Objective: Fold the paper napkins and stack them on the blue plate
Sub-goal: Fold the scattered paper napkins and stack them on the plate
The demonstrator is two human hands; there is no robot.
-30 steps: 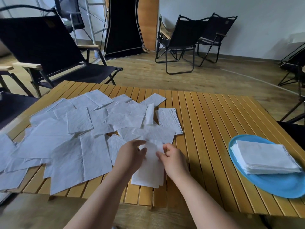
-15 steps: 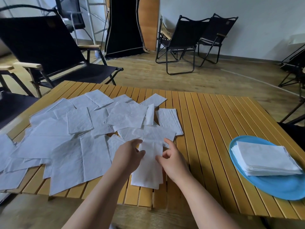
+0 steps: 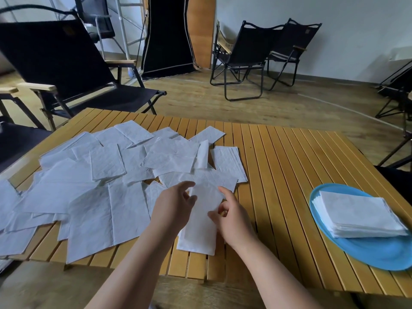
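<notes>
A long white napkin point(image 3: 200, 228), folded into a narrow strip, lies on the slatted table near its front edge. My left hand point(image 3: 172, 208) pinches its far left edge between curled fingers and thumb. On the right side, my right hand point(image 3: 234, 217) pinches the strip, with the index finger stretched to its far right corner. A wide spread of loose unfolded napkins point(image 3: 100, 186) covers the table's left half. To the right stands the blue plate point(image 3: 379, 257), bearing a neat stack of folded napkins point(image 3: 356, 215).
The yellow wooden slat table point(image 3: 289, 175) shows bare slats between my hands and the plate. A small squared pile of napkins point(image 3: 229, 161) lies behind the strip. Black folding chairs point(image 3: 73, 70) stand at the left and behind the table.
Both hands have slid a little farther up the folded strip. My right index finger has stretched out to its far corner. The plate and its stack have not moved.
</notes>
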